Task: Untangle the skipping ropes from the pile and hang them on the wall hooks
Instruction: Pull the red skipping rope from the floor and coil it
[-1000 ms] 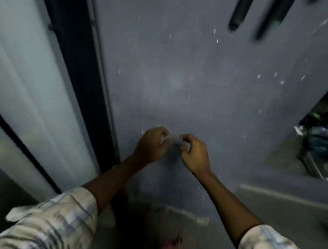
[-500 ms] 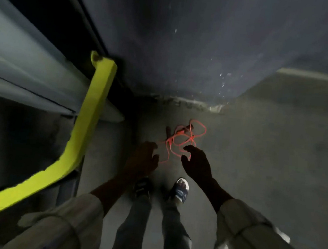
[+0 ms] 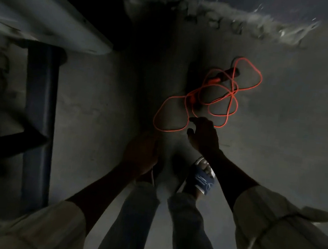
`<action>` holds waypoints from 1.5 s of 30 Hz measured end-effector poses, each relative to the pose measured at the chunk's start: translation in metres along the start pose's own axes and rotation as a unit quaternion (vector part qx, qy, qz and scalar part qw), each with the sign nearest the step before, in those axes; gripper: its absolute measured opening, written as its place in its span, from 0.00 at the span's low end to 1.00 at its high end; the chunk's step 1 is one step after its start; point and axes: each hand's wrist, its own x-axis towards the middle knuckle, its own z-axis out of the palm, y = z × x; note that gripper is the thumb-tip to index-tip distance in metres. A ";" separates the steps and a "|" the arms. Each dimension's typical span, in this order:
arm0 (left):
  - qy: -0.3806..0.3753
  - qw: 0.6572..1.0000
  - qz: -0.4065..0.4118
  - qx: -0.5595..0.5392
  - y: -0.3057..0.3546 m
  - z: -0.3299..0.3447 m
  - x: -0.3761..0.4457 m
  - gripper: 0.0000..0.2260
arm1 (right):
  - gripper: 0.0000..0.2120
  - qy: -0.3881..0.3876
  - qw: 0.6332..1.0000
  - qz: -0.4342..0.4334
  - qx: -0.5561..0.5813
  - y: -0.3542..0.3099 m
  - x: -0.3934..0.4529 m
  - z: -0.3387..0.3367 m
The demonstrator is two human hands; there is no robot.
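An orange skipping rope [image 3: 232,95] lies in tangled loops on the dim concrete floor, with a dark handle [image 3: 229,75] at its far end. My right hand [image 3: 203,135] hovers just over the near loops, fingers loosely curled and holding nothing. My left hand [image 3: 141,152] is lower and to the left, blurred, near the rope's leftmost loop; I cannot tell if it touches the rope. No wall hooks are in view.
The base of the grey wall [image 3: 242,24] runs across the top. A metal frame with a dark blue post [image 3: 37,122] and a pale rail [image 3: 48,19] fills the left. My feet in sandals [image 3: 200,181] stand just below the hands.
The view has swung from the wall down to the floor. Both hands dropped from the wall toward the orange rope, which now appears closer and larger.
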 end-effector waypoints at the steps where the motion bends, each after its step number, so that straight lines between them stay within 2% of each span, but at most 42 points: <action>1: 0.000 1.000 -0.007 -0.008 -0.010 0.010 0.011 0.22 | 0.24 0.002 1.000 0.002 -0.009 0.006 0.019 0.011; 4: -0.005 1.000 -0.015 -0.013 -0.031 0.033 0.038 0.20 | 0.28 0.008 1.000 0.008 -0.028 0.018 0.070 0.039; 9: -0.008 0.999 -0.032 -0.027 -0.059 0.050 0.062 0.20 | 0.29 0.011 0.996 -0.038 -0.081 0.003 0.120 0.066; 12: -0.005 0.998 -0.043 -0.038 -0.068 0.052 0.066 0.19 | 0.37 0.022 0.999 0.022 0.009 -0.004 0.124 0.074; 14: -0.006 0.998 -0.050 -0.043 -0.067 0.048 0.063 0.20 | 0.32 0.045 0.990 0.055 0.121 -0.007 0.111 0.068; 17: -0.010 0.997 -0.056 -0.042 -0.055 0.031 0.053 0.22 | 0.14 0.077 0.971 0.083 0.212 -0.018 0.070 0.034; 19: 0.004 0.999 -0.033 -0.038 -0.039 0.015 0.042 0.26 | 0.10 0.071 0.957 0.098 0.264 -0.029 0.036 0.009; 21: 0.004 0.999 -0.019 -0.050 -0.011 -0.006 0.028 0.30 | 0.09 0.050 0.945 0.107 0.306 -0.041 0.000 -0.014; 23: -0.019 0.998 -0.013 -0.059 0.014 -0.024 0.013 0.27 | 0.07 0.033 0.930 0.105 0.350 -0.046 -0.030 -0.032; 25: -0.009 0.998 0.009 -0.062 0.036 -0.041 -0.001 0.29 | 0.05 0.019 0.915 0.091 0.393 -0.057 -0.061 -0.055; 28: -0.026 0.995 0.051 -0.082 0.057 -0.056 -0.023 0.32 | 0.10 0.049 0.897 0.081 0.432 -0.083 -0.113 -0.101; 30: -0.059 0.990 0.037 -0.119 0.084 -0.081 -0.049 0.28 | 0.11 0.069 0.881 0.075 0.462 -0.096 -0.150 -0.133; 32: -0.085 0.985 0.008 -0.148 0.109 -0.104 -0.080 0.21 | 0.11 0.077 0.849 0.067 0.519 -0.110 -0.187 -0.168; 34: -0.069 0.988 0.032 -0.137 0.132 -0.128 -0.115 0.18 | 0.10 0.078 0.826 0.085 0.552 -0.119 -0.223 -0.197; 36: -0.027 0.986 0.068 -0.152 0.149 -0.146 -0.148 0.22 | 0.11 0.090 0.829 0.086 0.545 -0.126 -0.261 -0.222; 37: -0.009 0.984 0.085 -0.157 0.158 -0.157 -0.166 0.22 | 0.11 0.099 0.845 0.075 0.519 -0.129 -0.280 -0.234; 40: 0.037 0.981 0.136 -0.134 0.190 -0.196 -0.222 0.11 | 0.01 0.128 0.932 0.024 0.338 -0.134 -0.332 -0.264; 41: 0.065 0.976 0.161 -0.129 0.200 -0.208 -0.240 0.11 | 0.02 0.145 0.955 -0.006 0.260 -0.137 -0.351 -0.274; 43: 0.134 0.967 0.192 -0.102 0.214 -0.228 -0.272 0.11 | 0.06 0.169 0.970 -0.093 0.149 -0.144 -0.388 -0.286; 45: 0.178 0.959 0.186 -0.118 0.221 -0.248 -0.299 0.13 | 0.07 0.157 0.964 -0.183 0.113 -0.154 -0.425 -0.299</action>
